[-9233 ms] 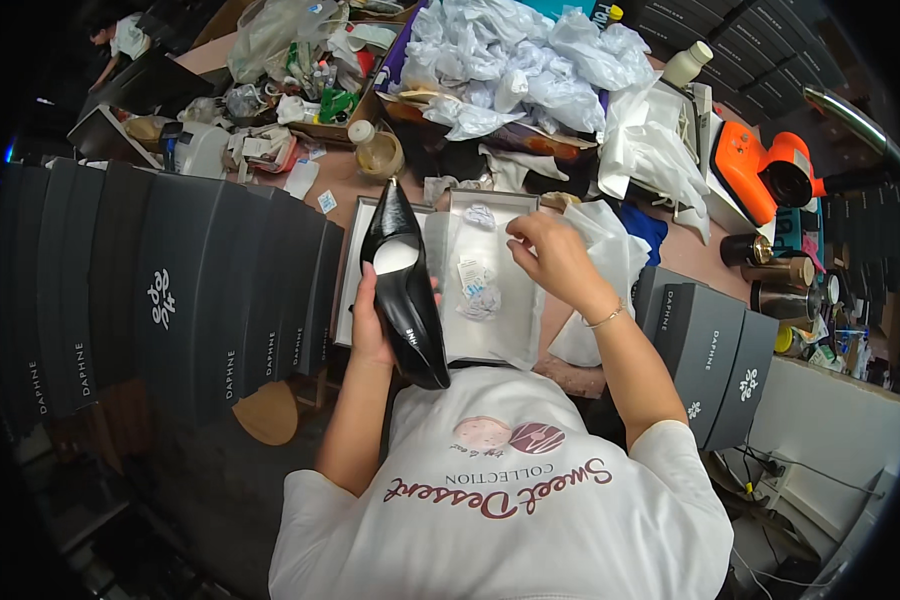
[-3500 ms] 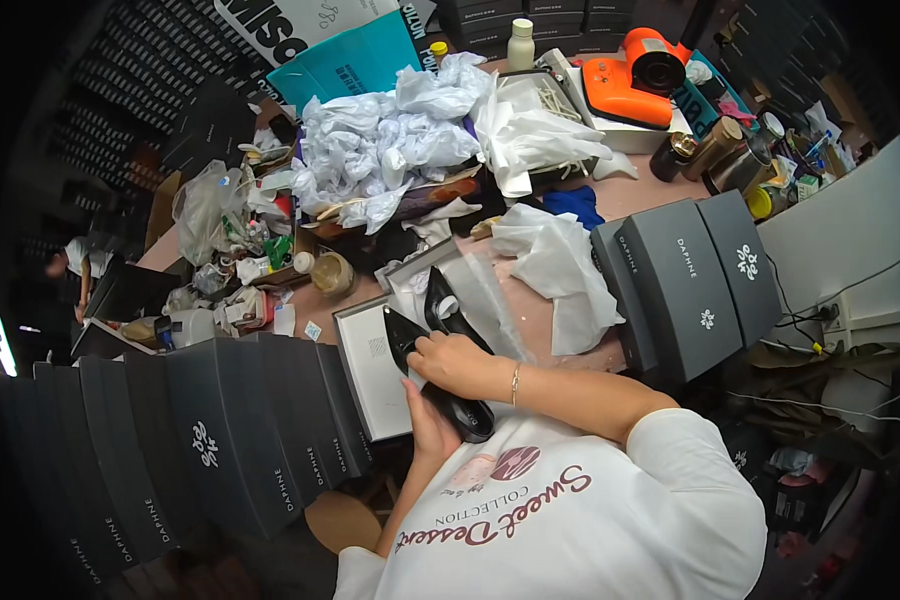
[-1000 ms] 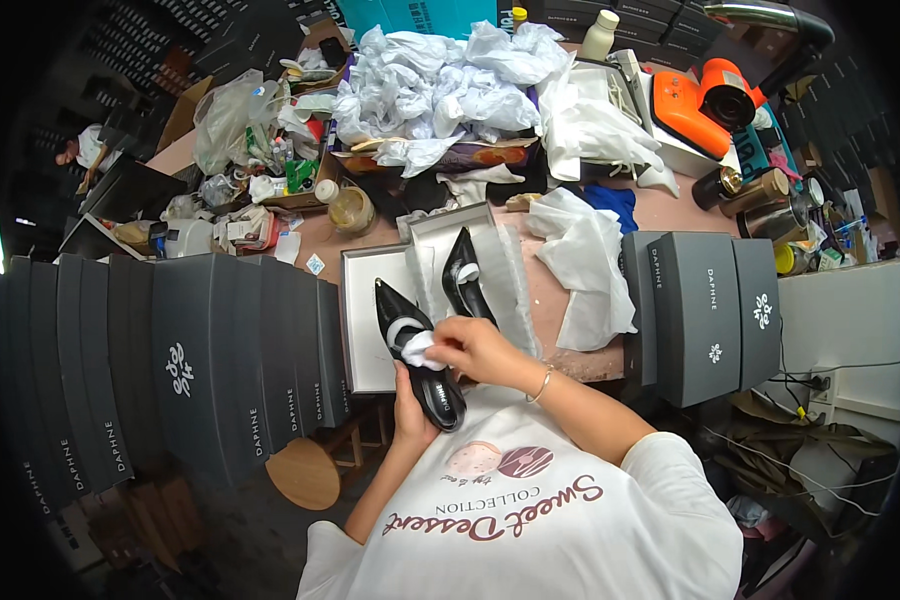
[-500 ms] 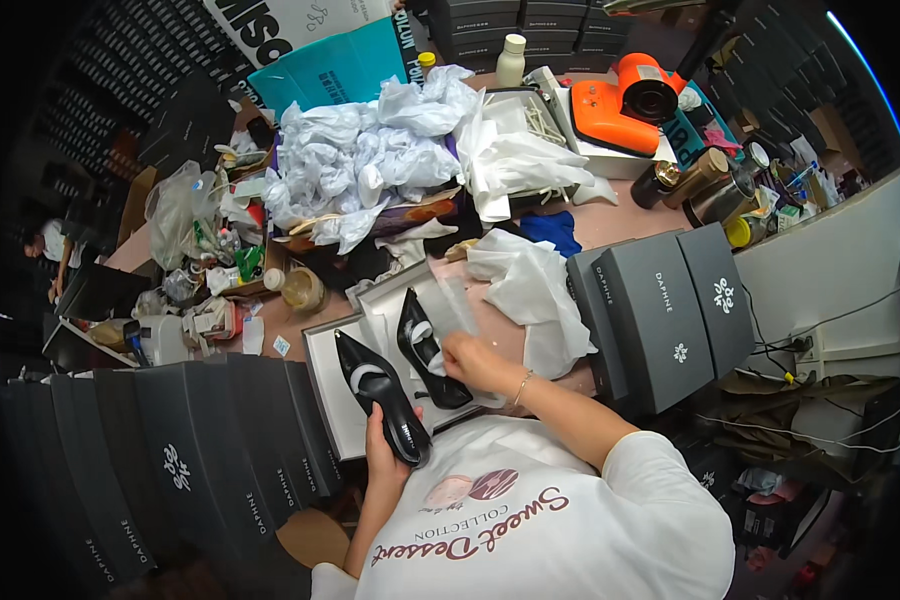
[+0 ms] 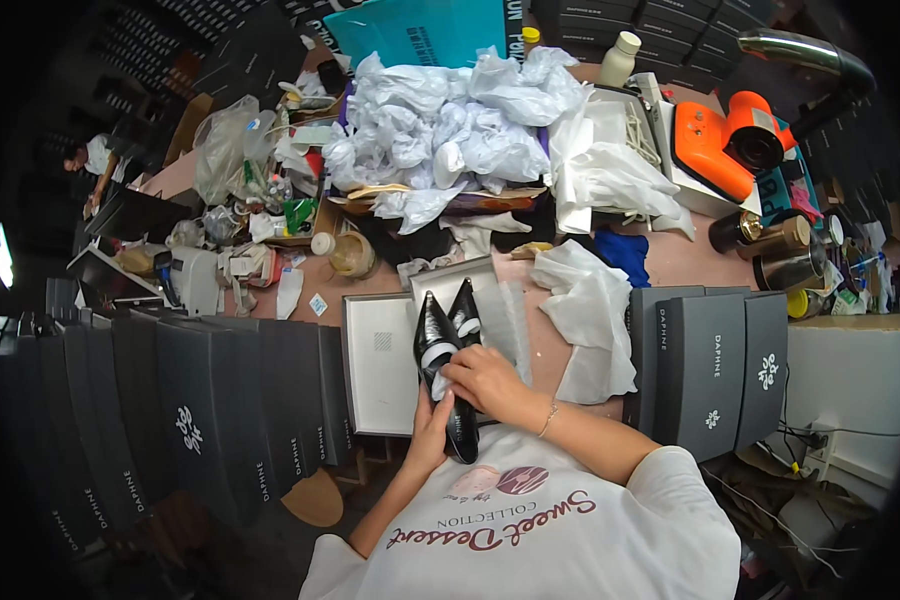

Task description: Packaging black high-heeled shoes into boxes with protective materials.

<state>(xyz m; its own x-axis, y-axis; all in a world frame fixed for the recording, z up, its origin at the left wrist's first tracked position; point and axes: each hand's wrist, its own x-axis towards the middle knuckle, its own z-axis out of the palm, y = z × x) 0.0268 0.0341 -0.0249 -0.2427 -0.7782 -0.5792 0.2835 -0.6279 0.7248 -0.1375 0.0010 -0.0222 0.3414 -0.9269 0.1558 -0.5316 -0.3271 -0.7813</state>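
Black and glossy, 2 pointed shoes (image 5: 448, 345) lie side by side over an open grey box (image 5: 500, 320) at the near edge of the surface (image 5: 670, 262). The left hand (image 5: 430, 432) holds the heel end of one in a closed grip; the right hand (image 5: 485, 378) presses white paper stuffing into it. The shoes look light, stiff and slippery, best held at heel or sole. Crumpled tissue (image 5: 450, 120) and dark boxes (image 5: 715, 365) crowd the cluttered workroom.
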